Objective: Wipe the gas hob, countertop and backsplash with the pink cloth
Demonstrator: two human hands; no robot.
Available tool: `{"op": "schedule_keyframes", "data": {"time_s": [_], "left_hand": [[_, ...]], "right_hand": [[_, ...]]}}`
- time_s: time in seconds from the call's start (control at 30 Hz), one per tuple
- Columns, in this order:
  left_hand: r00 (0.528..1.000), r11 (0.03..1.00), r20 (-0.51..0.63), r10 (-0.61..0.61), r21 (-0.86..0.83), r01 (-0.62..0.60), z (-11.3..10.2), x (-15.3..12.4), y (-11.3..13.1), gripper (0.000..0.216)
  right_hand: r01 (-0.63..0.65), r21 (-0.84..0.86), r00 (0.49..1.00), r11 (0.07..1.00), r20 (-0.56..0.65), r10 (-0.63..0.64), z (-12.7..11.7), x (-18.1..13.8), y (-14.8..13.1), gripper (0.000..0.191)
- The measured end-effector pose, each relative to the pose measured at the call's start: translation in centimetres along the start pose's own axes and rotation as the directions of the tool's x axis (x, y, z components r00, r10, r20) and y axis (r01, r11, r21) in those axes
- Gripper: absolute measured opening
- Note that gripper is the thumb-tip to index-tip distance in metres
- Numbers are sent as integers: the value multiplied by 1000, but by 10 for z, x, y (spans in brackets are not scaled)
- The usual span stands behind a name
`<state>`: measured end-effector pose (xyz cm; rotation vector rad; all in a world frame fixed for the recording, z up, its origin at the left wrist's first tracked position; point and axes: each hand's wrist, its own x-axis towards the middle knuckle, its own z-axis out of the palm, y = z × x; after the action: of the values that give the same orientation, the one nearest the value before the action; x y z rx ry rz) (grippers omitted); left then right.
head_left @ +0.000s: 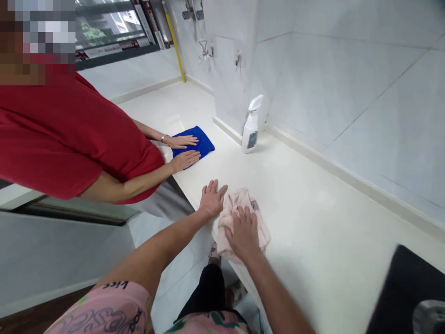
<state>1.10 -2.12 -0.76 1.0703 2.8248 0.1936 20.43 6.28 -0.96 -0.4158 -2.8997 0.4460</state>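
A pale pink cloth (262,232) lies folded and wrinkled on the white countertop (306,199), near its front edge. My right hand (245,229) rests flat on top of it with the fingers spread. Just left of the cloth, my left hand (212,199) is on the counter by the edge, fingers stretched out, its thumb side close to the cloth. Whether the left hand touches the cloth I cannot tell. Farther along the counter, a co-worker's two hands (184,160) press flat on a blue cloth (206,141).
A white spray bottle (250,132) stands upright by the wall corner. The black cooktop (399,292) is at the lower right. A person in a red shirt (104,139) stands at the left. Behind are a yellow pipe (175,46), a window (107,25) and wall valves (205,51).
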Motion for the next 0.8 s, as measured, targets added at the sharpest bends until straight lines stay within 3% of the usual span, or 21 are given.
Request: {"op": "schedule_keyframes", "data": {"time_s": [0.13,0.23,0.37,0.47,0.63,0.73,0.8], "left_hand": [[1000,1000,-6,-4,-11,4,0,0,0,54],[1000,1000,-5,-8,-18,8,1,0,1,54],[1000,1000,0,-9,-28,9,2,3,1,55],[1000,999,7,-11,-36,11,2,4,1,55],[1000,999,18,-22,-48,23,0,5,1,56],[1000,998,19,-19,-55,20,-2,5,2,57],[1000,998,13,-16,-61,17,-3,4,4,57]], "right_hand": [[95,47,992,994,-83,-91,-4,-93,5,46],[43,12,991,999,-126,-41,-9,-138,31,39],[-165,-46,966,985,-207,153,-12,-159,55,39],[-304,-9,919,953,-267,291,-10,-162,46,49],[-353,299,881,886,-211,423,-24,-178,29,57],[-429,433,770,793,-283,572,-48,-202,62,51],[-524,338,679,782,-389,623,-62,-223,99,52]]}}
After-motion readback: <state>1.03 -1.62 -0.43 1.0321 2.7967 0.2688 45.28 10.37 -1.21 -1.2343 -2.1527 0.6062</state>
